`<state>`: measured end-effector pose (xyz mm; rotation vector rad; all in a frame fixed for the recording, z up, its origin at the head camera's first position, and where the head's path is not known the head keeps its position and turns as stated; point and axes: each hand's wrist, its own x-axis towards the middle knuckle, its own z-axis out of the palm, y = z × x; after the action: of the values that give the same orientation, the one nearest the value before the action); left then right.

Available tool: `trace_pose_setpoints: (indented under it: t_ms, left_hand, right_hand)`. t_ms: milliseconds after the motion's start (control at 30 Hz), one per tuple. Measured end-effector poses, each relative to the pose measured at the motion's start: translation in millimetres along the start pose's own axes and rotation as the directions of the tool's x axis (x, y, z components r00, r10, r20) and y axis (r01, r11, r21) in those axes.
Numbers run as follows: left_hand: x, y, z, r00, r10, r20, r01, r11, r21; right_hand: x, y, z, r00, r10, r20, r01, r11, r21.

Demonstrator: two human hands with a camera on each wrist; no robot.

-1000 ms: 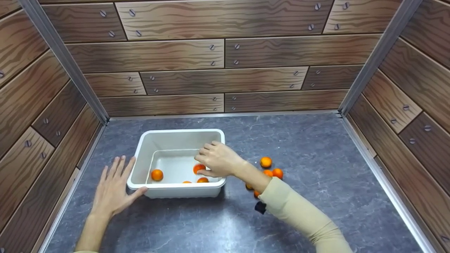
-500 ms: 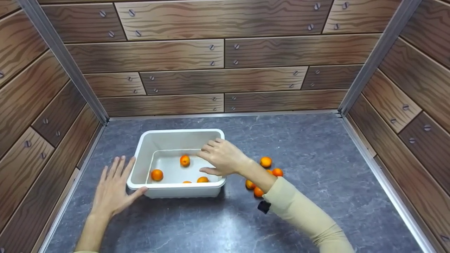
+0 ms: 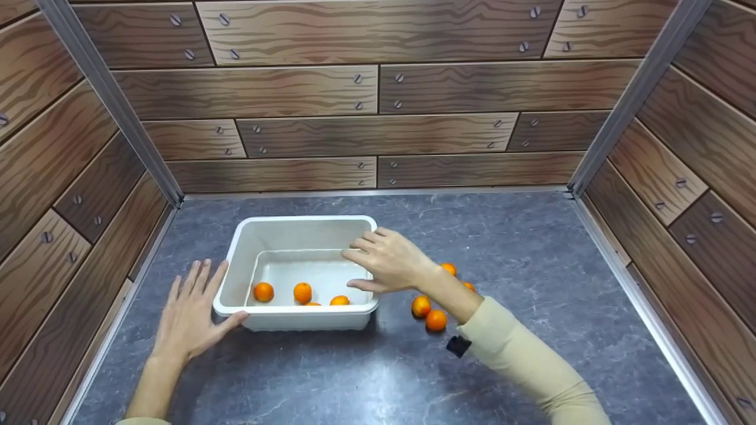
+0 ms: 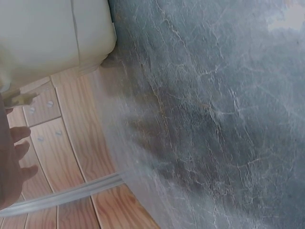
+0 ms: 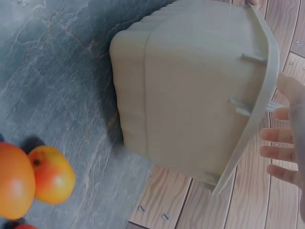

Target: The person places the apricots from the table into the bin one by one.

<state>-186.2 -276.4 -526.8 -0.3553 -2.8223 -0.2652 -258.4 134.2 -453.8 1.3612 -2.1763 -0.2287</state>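
A white plastic bin (image 3: 307, 309) sits on the dark floor, with several small round orange fruits inside, among them one fruit (image 3: 263, 292) at the left and another fruit (image 3: 302, 292) near the middle. Its front wall partly hides others. My left hand (image 3: 192, 313) lies spread along the bin's left side, thumb by the front corner. Over the right rim is my right hand (image 3: 393, 260), fingers loosely extended and holding nothing. In the right wrist view its fingers (image 5: 279, 136) show beside the bin's rim. Several more fruits lie right of the bin, including one fruit (image 3: 436, 320) near my forearm.
Wood-patterned walls (image 3: 378, 136) close off the back and both sides, joined by metal corner strips (image 3: 112, 106). A small black object (image 3: 458, 346) is at my right sleeve cuff. My right forearm covers some of the loose fruits.
A fruit that was at my right hand has rolled free inside the bin, first back-left, then toward the front. My right hand has drawn back rightward to the rim. My left hand stays put.
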Motion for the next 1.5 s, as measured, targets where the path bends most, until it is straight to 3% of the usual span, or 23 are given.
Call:
trace_pose_setpoints:
  t_ms: [433,800,1333,1500]
  left_hand:
    - [1.6,1.0,0.0,1.0,-0.006,0.011,0.006,1.0,-0.01]
    - [1.9,0.0,0.7,1.0,0.001,-0.001,-0.001,1.0,0.001]
    - [0.9,-0.5,-0.9,1.0,-0.004,0.013,0.004,1.0,0.003]
    - [0.0,-0.1,-0.1,1.0,-0.003,0.008,0.003,1.0,0.005]
  right_hand:
    - [-30.0,13.9,-8.6,0.999,0.024,-0.026,-0.024,1.0,0.006]
    - [-61.7,21.0,-4.8,0.998,0.035,-0.056,-0.034,0.999,0.027]
    - [-95.7,14.8,11.9,0.997,0.055,0.059,-0.056,0.998,0.02]
    - [-105.1,12.0,20.8,0.992,0.098,0.074,-0.099,0.995,0.007]
